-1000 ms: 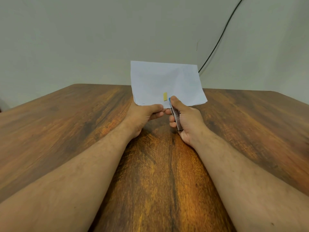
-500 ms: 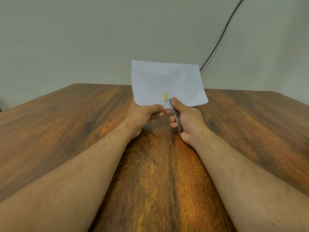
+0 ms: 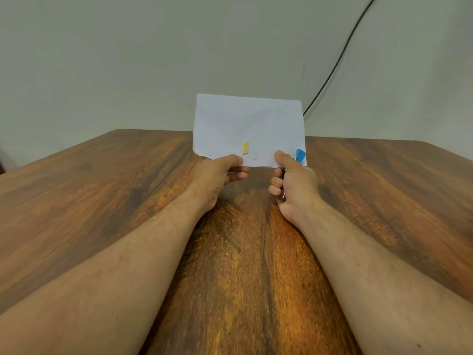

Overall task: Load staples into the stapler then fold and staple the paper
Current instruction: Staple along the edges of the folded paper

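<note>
Two hands: both busy above the table (image 3: 102, 201).
Paper (image 3: 248, 126): folded, light, floppy; left hand (image 3: 220, 172) pinches its lower edge, held upright.
Stapler (image 3: 300, 155): small, stiff; right hand (image 3: 294, 185) wraps it at the paper's lower right corner.

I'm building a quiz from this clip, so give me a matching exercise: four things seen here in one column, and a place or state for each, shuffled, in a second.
Things:
1. left hand
2. right hand
3. yellow tab
4. black cable

Places or states:
A. runs down the wall behind the table
B. grips the stapler at the paper's lower right corner
C. sits on the paper near its bottom edge
D. pinches the paper's bottom edge, left of centre

Pairs: 1-D, 2-B, 3-C, 4-A
</note>
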